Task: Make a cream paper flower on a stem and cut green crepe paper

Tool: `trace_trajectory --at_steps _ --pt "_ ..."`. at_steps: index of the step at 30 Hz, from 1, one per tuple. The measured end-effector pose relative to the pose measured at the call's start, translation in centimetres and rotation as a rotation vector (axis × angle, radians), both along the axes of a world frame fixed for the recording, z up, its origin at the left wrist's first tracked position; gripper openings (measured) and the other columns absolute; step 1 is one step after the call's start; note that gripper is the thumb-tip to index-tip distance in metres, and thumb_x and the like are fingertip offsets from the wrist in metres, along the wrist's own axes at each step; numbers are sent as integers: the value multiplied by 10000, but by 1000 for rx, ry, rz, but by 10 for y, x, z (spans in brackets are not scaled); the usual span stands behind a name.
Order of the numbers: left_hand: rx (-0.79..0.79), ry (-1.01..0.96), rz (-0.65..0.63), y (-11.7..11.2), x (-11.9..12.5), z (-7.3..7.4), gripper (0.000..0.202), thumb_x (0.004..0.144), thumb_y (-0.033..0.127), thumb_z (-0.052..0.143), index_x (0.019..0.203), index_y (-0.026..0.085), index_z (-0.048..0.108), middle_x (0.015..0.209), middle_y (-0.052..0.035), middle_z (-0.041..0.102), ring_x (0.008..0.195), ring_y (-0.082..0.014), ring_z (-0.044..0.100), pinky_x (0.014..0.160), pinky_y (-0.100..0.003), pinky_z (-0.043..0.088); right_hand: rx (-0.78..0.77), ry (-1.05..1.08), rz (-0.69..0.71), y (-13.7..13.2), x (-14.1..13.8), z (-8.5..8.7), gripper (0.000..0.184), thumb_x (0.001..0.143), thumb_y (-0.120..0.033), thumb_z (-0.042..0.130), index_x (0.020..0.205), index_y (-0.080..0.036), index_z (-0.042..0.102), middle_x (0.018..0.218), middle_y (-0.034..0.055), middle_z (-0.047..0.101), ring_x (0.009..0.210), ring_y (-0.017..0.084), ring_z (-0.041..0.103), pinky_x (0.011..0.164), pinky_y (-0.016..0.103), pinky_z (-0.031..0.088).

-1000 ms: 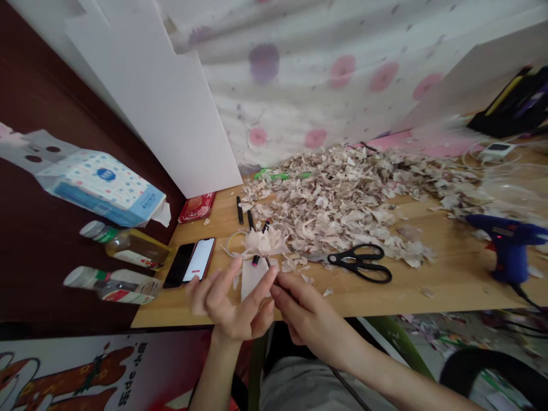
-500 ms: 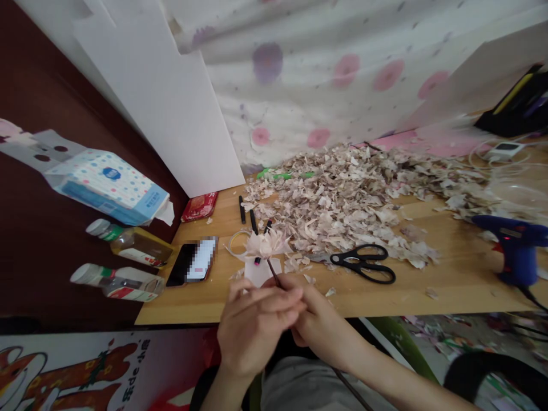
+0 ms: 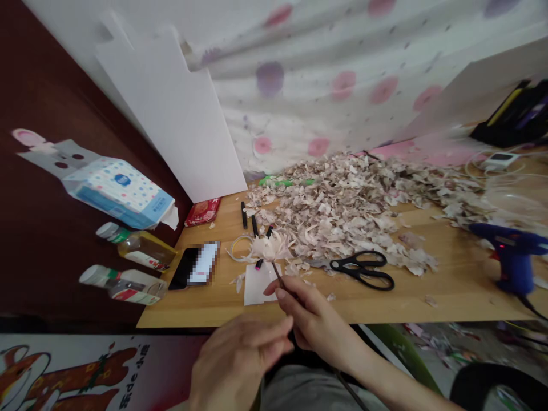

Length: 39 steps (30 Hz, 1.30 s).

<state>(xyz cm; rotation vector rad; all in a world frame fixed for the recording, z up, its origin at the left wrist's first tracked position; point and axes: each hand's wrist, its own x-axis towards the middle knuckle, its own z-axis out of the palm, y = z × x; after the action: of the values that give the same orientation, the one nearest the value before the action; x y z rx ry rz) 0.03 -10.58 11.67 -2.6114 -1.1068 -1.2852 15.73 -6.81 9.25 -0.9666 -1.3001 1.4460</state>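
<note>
My right hand [image 3: 306, 317] pinches a thin dark stick that carries a pale paper flower [image 3: 269, 249] at its top, held upright over the wooden table's front edge [image 3: 385, 308]. My left hand [image 3: 240, 362] hovers low beside it, near my lap, blurred, with fingers loosely curled and nothing seen in them. A white paper sheet [image 3: 259, 283] lies on the table just below the flower. Black scissors [image 3: 362, 270] rest to the right of the flower.
A big heap of pale paper scraps [image 3: 355, 202] covers the table's back. A blue glue gun [image 3: 511, 254] stands at the right. Two phones [image 3: 197, 265], dark pens [image 3: 249, 217], a red packet [image 3: 202, 212] lie at left; bottles [image 3: 137, 248] and a tissue pack [image 3: 120, 191] beyond. A white board [image 3: 180, 114] leans behind.
My left hand has left the stick and dropped down towards my lap. My right hand still holds the flower stick, now slightly further right.
</note>
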Motion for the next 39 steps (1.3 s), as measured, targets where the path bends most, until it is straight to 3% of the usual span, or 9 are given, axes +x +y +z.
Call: trace_trajectory --at_steps 4,8,13,20,27,29,33,36,39 --pt "-23 -325 129 31 11 -1 248 888 47 615 1014 234 720 927 0 809 742 -154 768 700 -240 632 -8 -3 11 -3 0 -1 252 1010 -385 455 897 -211 598 599 -50 425 561 133 485 497 212 381" --pt "-315 -582 314 41 30 -4 96 885 273 665 924 208 724 763 -13 779 577 -144 716 524 -208 584 111 -96 -59 -3 4 2 222 1011 -337 450 910 -206 598 736 -3 556 700 155 555 647 236 449" --pt "-421 -580 289 50 51 0 206 835 396 705 840 190 712 822 -58 754 607 -157 664 505 -236 535 264 -151 -115 -3 7 4 215 1014 -281 411 1014 -186 604 963 68 661 898 195 622 830 278 473" --pt "-305 -543 304 40 57 2 198 929 293 596 786 198 696 694 -6 692 621 -147 614 591 -255 485 321 -231 -171 -12 10 7 210 1006 -302 433 940 -183 594 907 84 675 817 204 636 762 283 492" --pt "-10 -699 196 15 58 -6 92 837 158 716 788 234 704 1021 -24 640 996 -177 635 880 -311 518 399 -193 -188 -23 16 14 172 985 -268 442 941 -198 593 886 61 684 809 188 631 759 264 495" --pt "10 -802 81 4 66 -6 106 863 141 679 814 231 650 1094 -29 651 1057 -180 624 924 -332 512 411 -188 -174 -27 17 13 180 979 -275 447 918 -198 597 858 52 689 781 180 636 716 246 488" --pt "-79 -879 -196 -17 83 -5 81 980 202 491 936 246 543 848 -2 700 831 -153 667 815 -317 549 430 -175 -135 -37 21 14 152 950 -283 490 907 -197 608 865 50 679 810 187 624 748 260 476" --pt "-103 -828 2 -23 70 -6 79 977 228 506 924 238 564 666 41 627 538 -99 570 519 -189 451 396 -196 -163 -43 27 18 206 966 -354 491 923 -196 616 775 23 608 698 164 556 635 245 442" --pt "-30 -606 336 -18 16 -6 54 911 252 615 871 221 634 625 36 635 512 -103 562 504 -204 413 273 -113 -157 -45 39 25 324 960 -500 507 986 -196 617 588 -65 404 471 105 339 431 212 272"
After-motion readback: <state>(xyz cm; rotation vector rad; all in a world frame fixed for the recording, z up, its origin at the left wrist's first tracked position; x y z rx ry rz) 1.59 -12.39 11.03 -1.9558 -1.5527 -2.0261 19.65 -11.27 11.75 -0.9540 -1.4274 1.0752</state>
